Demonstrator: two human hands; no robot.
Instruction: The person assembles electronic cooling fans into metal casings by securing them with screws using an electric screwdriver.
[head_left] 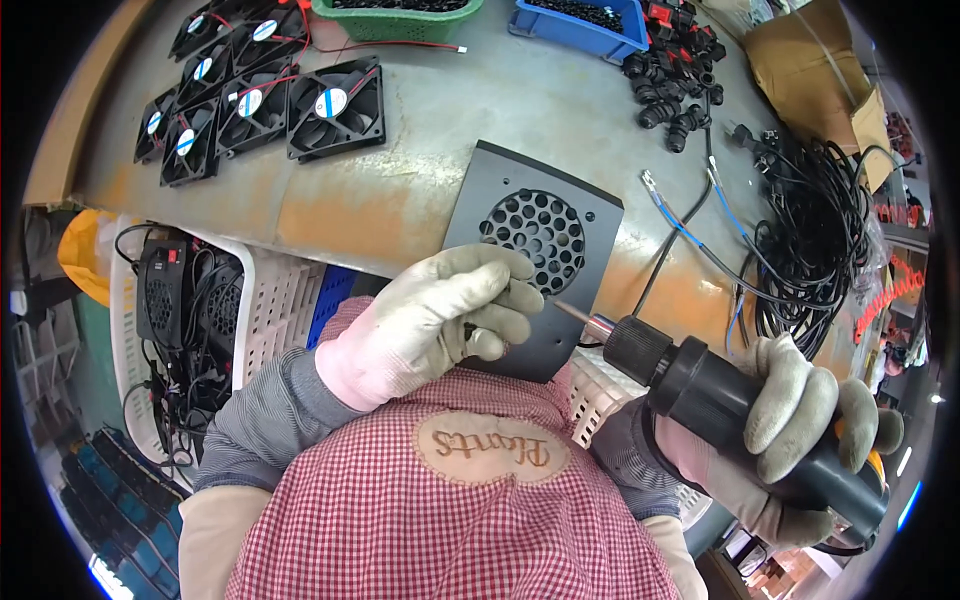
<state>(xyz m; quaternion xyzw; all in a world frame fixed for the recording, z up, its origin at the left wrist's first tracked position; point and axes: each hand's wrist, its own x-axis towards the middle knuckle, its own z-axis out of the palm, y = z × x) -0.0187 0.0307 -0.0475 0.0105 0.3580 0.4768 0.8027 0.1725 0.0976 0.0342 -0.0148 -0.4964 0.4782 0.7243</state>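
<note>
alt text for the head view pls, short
Gloved left hand holds a dark grey vented panel at a metal bench's edge while the gloved right hand aims a black electric screwdriver at it. Black cooling fans and cables lie behind.

Matt dark metal panel [560,215], worn rust-stained metal bench [480,110], cloth gloves.

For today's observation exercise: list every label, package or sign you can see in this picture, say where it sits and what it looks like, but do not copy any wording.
Round stickers: on the hubs of the black fans, upper left of the bench; white with a blue band.
Embroidered patch: on the checked apron, bottom centre; tan oval, brown stitching.
Cardboard box: upper right; brown, open flaps.
Red sign: far right edge; glowing, blurred.
</note>
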